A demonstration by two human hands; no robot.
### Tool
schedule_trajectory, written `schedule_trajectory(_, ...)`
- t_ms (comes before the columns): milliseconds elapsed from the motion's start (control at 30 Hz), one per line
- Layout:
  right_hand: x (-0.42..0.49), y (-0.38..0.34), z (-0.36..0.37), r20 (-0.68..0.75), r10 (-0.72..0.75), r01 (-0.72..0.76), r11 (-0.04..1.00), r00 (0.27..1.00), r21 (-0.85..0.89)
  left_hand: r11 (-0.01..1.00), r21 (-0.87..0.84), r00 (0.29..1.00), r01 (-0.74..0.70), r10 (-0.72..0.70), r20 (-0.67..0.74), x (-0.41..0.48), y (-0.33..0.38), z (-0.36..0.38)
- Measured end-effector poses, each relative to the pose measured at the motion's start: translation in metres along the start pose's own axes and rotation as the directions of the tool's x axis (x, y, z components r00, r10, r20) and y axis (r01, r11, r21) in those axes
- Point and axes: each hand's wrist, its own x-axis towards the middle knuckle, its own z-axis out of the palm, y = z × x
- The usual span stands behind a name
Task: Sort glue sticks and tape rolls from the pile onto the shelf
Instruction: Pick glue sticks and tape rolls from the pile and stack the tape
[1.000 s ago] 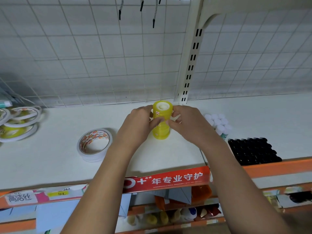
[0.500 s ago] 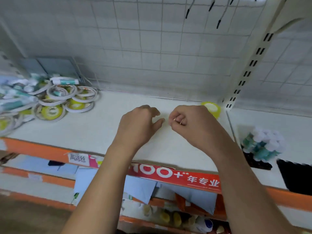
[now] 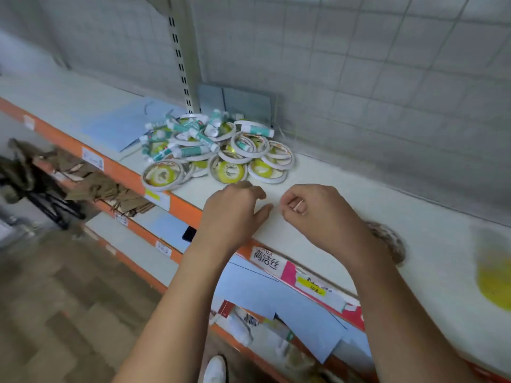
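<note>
Left hand (image 3: 232, 211) loosely curled, empty, over the white metal shelf (image 3: 367, 194). Right hand (image 3: 318, 214) fisted just beside it, maybe pinching something tiny? Can't tell.

**Obscured and unreadable items**

Right hand (image 3: 312, 214): fingers curled — any held thing too small to tell. Tape roll (image 3: 392, 241): blurred, half hidden behind that hand's wrist. Yellow smear (image 3: 495, 277): motion-blurred, cut by the right edge — kind unclear.
</note>
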Motion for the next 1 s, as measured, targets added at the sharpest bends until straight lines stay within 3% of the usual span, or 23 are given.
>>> schedule_trajectory(300, 0.066, -0.067, 0.067, -0.001, -0.038, 0.038, 0.998, 0.999, 0.048, 0.999, 0.015, 0.999, -0.034, 0.034, -0.016, 0.019, -0.113, -0.017)
schedule_trajectory(533, 0.091, -0.103, 0.113, 0.047, -0.044, 0.043, 0.999, 0.998, 0.031, 0.997, 0.068, 0.999, 0.037, -0.035, -0.031, 0.030, -0.187, -0.021)
schedule_trajectory(1000, 0.109, -0.119, 0.126, 0.034, -0.015, 0.015, 1.000, 0.999, 0.023, 0.990, 0.056, 0.988, 0.132, -0.136, 0.077, 0.044, -0.213, -0.005)
